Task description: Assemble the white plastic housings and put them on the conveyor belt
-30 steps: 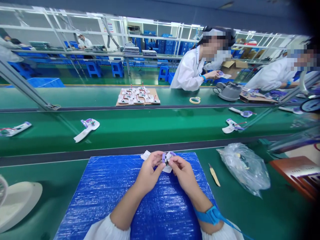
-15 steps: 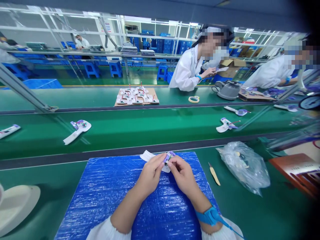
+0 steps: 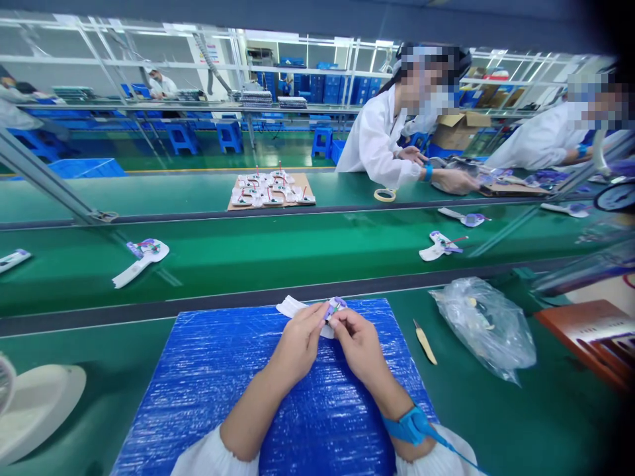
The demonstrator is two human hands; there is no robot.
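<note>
Over the blue film-wrapped pad (image 3: pixel 327 423), both hands hold a white plastic housing half (image 3: pixel 290 307) with a purple part and a small green circuit board in it. My left hand (image 3: pixel 300 340) is closed around its near left side, the ridged white handle sticking out past the fingers. With thumb and index finger pinched, my right hand (image 3: pixel 360 340) touches the inside of the housing at its right end. Whatever lies between those right fingertips is too small and covered to make out. A blue wrist strap (image 3: pixel 411 426) circles my right wrist.
A wooden-handled blade (image 3: pixel 425 342) and a clear plastic bag (image 3: pixel 489 330) lie to the right. Similar housings (image 3: pixel 143 259) ride on the green belt (image 3: pixel 297 254). Beyond it are a cardboard sheet of white parts (image 3: pixel 270 190), a tape roll (image 3: pixel 385 195) and a co-worker (image 3: pixel 380 139).
Housings on the belt have shifted left. The co-worker opposite, who was holding a white part, now reaches right with an arm low over the bench. My hands keep nearly the same grip.
</note>
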